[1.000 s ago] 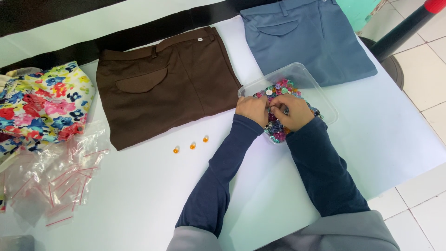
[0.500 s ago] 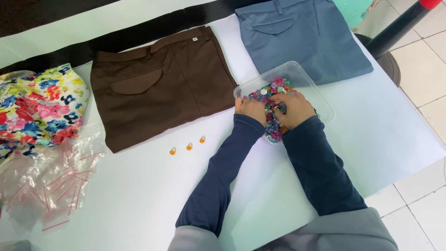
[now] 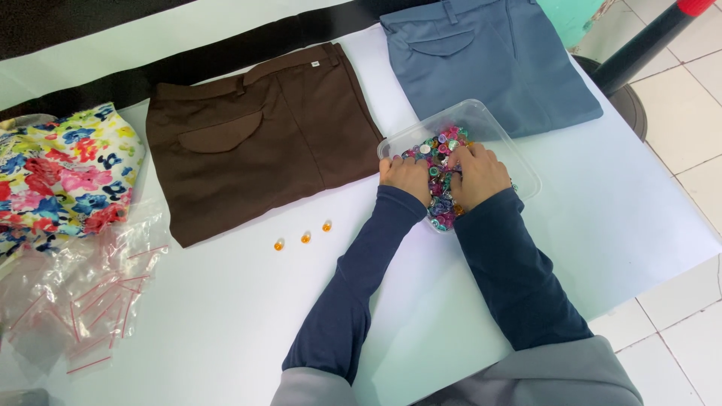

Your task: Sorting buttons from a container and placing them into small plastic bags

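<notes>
Burying fingers point(image 3: 450, 159), beads point(image 3: 444, 210) half hidden

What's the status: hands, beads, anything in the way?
Left hand and right hand both down in the clear tray, fingers in the coloured beads; grip hidden. Three orange beads lie apart on the table. Nothing blocking.

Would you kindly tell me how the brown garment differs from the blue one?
The brown garment is dark brown; the blue garment is grey-blue. The brown one lies left of the tray, wholly in view; the blue one lies behind the tray, cut off by the frame. Both lie flat, each showing a flapped pocket.
</notes>
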